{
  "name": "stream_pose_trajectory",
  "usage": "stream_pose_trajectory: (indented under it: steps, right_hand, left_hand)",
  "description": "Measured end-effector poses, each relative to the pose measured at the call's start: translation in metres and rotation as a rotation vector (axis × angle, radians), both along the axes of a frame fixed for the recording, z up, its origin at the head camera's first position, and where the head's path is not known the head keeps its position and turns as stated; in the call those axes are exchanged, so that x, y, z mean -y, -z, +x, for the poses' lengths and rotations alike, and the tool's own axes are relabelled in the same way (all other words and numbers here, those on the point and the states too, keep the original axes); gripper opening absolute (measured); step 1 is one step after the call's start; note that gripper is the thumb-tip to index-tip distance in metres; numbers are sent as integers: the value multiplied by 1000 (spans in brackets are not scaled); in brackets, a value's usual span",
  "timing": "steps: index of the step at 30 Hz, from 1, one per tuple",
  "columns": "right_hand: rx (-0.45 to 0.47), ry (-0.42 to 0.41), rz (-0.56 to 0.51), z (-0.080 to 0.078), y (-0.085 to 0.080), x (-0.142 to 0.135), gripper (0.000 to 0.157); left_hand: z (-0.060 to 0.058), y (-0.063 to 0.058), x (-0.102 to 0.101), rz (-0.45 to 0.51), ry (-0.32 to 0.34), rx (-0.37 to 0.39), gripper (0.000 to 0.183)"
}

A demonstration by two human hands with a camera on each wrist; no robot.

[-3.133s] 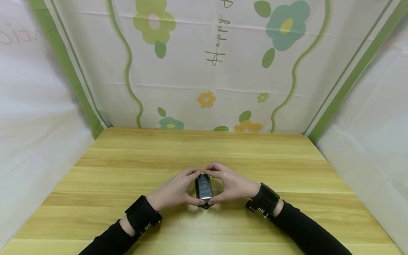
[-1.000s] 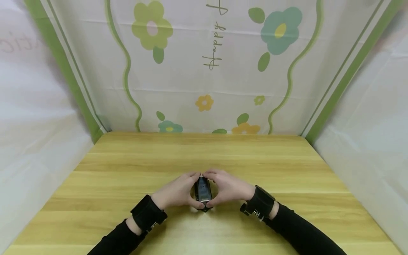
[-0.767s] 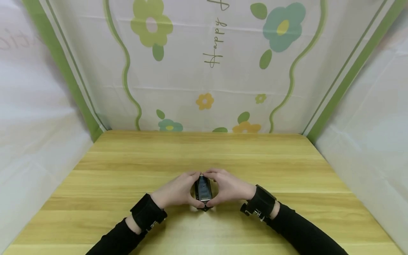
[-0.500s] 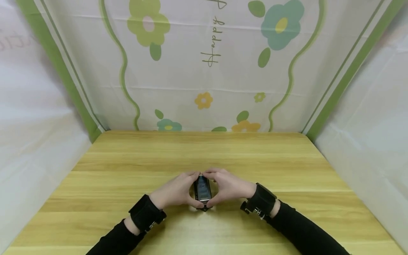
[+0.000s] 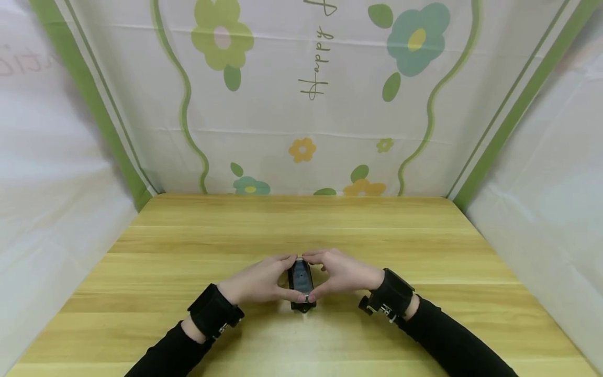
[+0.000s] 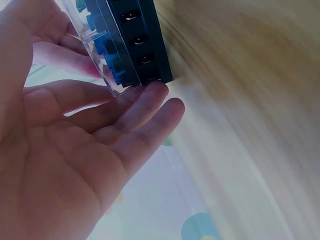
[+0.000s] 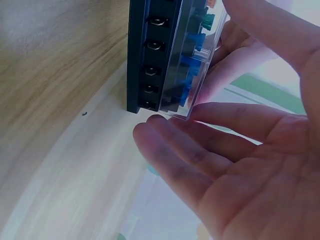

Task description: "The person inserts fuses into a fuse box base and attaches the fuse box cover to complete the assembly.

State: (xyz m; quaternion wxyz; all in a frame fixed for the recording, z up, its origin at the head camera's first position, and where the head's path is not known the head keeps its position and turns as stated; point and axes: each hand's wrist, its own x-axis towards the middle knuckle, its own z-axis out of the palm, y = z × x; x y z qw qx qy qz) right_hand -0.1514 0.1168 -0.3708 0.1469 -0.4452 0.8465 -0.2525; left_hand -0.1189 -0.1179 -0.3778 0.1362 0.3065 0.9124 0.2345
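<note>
A black terminal block [image 5: 303,307] with a clear cover [image 5: 302,280] is at the middle front of the table. In the right wrist view the block [image 7: 135,60] has a row of metal contacts along its side, and blue and green parts show through the clear plastic. My left hand [image 5: 256,280] and right hand [image 5: 347,273] hold the cover from either side, thumbs at the near end and fingers at the far end. In the left wrist view fingertips [image 6: 157,90] touch the cover's end. Whether the cover is fully seated I cannot tell.
The wooden table [image 5: 301,225] runs back to a white cloth wall [image 5: 264,104] printed with flowers. White cloth also hangs at both sides. A tiny dark speck [image 7: 84,113] lies on the table near the block in the right wrist view.
Both thumbs have shifted slightly away from the near edge, and more of the block's near end shows below them. My right wrist has moved a little to the right.
</note>
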Motion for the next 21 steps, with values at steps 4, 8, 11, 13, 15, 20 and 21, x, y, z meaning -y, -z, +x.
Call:
stream_pose_trajectory:
  steps: [4, 8, 11, 13, 15, 20, 21]
  right_hand:
    - [-2, 7, -3, 0, 1, 0, 89]
    - [13, 22, -21, 0, 1, 1, 87]
    - [16, 37, -23, 0, 2, 1, 87]
    - [19, 46, -21, 0, 2, 2, 87]
    - [24, 54, -18, 1, 2, 2, 88]
    - [34, 63, -18, 2, 2, 2, 87]
    - [36, 65, -19, 2, 3, 2, 86]
  left_hand:
    - [-1, -1, 0, -8, -2, -1, 105]
    - [-2, -1, -1, -2, -4, -5, 106]
    - [-2, 0, -1, 3, -6, -9, 105]
    - [-2, 0, -1, 3, -8, -11, 105]
    - [-2, 0, -2, 0, -10, -8, 105]
    - [-1, -1, -3, 3, -15, -5, 104]
    - [-1, 0, -3, 7, -13, -7, 104]
